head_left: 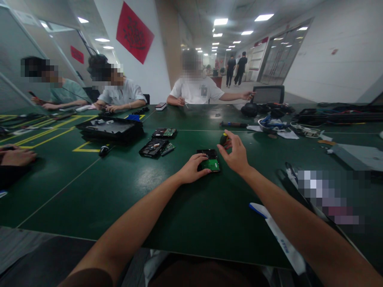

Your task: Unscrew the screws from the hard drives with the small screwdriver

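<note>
A black hard drive (213, 165) with a bright green circuit board lies on the green table in front of me. My left hand (193, 167) is closed around its left side, fingers over the far part and thumb along the near edge. Just above and to the right of the drive, my right hand (237, 153) pinches a screwdriver (223, 138) by its dark green and yellow handle. The screwdriver's shaft and tip cannot be made out. Behind the left hand, another opened drive (153, 147) rests beside a loose circuit board (168, 149).
Farther left stands a stack of black trays (110, 129), with a drive (164, 132) nearby. A dark cylindrical tool (233, 124) lies beyond my right hand. Cables (273, 122) and a grey box (359, 155) occupy the right. Several people sit around the table.
</note>
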`<state>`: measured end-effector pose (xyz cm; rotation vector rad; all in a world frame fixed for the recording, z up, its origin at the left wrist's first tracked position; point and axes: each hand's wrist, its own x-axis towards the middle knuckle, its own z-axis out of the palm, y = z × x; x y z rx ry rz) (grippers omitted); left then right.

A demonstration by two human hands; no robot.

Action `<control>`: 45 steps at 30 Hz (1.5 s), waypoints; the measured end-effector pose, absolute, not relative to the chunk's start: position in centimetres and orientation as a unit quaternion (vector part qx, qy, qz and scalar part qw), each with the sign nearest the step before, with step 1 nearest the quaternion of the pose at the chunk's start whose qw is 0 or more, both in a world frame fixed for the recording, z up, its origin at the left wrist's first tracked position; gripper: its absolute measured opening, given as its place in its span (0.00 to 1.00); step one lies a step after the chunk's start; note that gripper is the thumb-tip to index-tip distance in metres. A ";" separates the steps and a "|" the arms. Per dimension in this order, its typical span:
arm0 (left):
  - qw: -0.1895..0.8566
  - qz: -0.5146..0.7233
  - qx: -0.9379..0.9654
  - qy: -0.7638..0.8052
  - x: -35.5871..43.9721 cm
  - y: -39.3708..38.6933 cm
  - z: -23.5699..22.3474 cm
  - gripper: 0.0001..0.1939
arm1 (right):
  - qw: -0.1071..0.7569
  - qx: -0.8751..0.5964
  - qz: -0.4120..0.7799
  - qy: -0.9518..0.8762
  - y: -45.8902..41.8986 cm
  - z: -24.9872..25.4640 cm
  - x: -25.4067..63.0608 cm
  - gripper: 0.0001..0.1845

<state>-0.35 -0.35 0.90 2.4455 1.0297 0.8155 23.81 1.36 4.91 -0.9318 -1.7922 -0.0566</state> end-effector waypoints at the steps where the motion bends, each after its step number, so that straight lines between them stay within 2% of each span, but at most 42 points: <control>1: 0.182 0.289 0.866 0.366 -0.3 -0.4 0.9 0.31 | 0.530 -0.391 -0.027 -0.752 1.4 4.9 23.8 0.34; 45: 0.182 0.287 0.867 0.364 -0.3 -0.4 1.0 0.31 | 0.525 -0.382 -0.015 -0.760 1.4 4.8 23.7 0.34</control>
